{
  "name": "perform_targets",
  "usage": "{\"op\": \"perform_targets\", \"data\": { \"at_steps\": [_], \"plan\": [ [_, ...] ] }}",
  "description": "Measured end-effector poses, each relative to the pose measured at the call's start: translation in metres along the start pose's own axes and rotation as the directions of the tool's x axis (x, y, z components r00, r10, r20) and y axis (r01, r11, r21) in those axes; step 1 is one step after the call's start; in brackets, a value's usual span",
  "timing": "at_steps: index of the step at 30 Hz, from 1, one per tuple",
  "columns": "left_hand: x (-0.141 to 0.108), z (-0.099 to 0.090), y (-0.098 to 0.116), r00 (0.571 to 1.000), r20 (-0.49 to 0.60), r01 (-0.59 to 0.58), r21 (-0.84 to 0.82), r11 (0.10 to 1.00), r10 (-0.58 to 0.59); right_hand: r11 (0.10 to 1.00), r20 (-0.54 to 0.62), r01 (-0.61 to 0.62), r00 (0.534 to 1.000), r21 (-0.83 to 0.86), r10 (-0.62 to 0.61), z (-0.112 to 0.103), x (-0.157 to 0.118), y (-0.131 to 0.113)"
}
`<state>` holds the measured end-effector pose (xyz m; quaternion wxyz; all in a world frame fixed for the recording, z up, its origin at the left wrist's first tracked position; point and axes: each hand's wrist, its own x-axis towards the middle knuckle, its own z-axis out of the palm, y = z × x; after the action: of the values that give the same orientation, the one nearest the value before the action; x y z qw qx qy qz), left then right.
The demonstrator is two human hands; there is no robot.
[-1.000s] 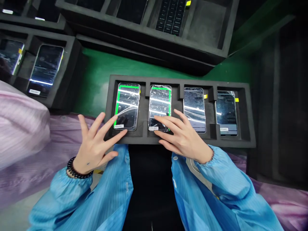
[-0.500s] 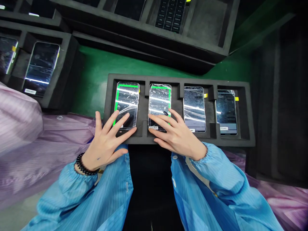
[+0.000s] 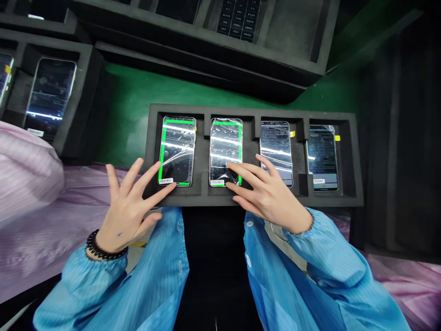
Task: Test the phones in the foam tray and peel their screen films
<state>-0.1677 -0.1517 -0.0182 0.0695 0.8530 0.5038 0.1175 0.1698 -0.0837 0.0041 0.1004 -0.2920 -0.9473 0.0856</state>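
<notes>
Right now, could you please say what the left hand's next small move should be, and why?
I'd probably slide the left index fingertip up the right edge of the leftmost phone in the near tray: a green band lines the screen's left, top and part of the bottom, while uncoloured cells line its right.

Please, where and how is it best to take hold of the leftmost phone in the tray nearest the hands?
Take the phone probably by its right long edge, below the yellow tab, coming down from above into the gap on that side. It lies flat, screen up, and its left edge sits close to the foam wall, so that side seems to leave less finger room.
</notes>
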Motion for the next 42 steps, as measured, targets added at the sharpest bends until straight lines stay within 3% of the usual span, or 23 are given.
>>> {"op": "perform_targets", "data": {
  "at_steps": [8, 23, 29, 33, 42],
  "plan": [
    [-0.013, -0.008, -0.001, 0.993, -0.034, 0.112, 0.071, 0.991, -0.110, 0.997, -0.002, -0.066, 0.998, -0.040, 0.066, -0.011, -0.019, 0.005],
    [-0.012, -0.006, 0.006, 0.988, -0.048, 0.153, 0.085, 0.984, -0.150, 0.997, -0.017, -0.069, 0.998, -0.037, 0.068, -0.010, -0.020, 0.005],
    [-0.011, 0.002, 0.007, 0.966, -0.225, 0.158, 0.120, 0.980, -0.128, 0.996, -0.020, -0.082, 0.996, -0.025, 0.081, -0.009, -0.020, 0.005],
    [-0.011, 0.000, 0.010, 0.969, -0.157, 0.209, 0.101, 0.973, -0.192, 0.996, -0.021, -0.082, 0.996, -0.030, 0.082, -0.008, -0.020, 0.004],
    [0.013, 0.011, 0.027, 0.998, -0.061, -0.008, 0.026, 1.000, 0.010, 0.997, -0.041, -0.073, 0.997, -0.012, 0.073, -0.009, -0.015, 0.004]
  ]
}}
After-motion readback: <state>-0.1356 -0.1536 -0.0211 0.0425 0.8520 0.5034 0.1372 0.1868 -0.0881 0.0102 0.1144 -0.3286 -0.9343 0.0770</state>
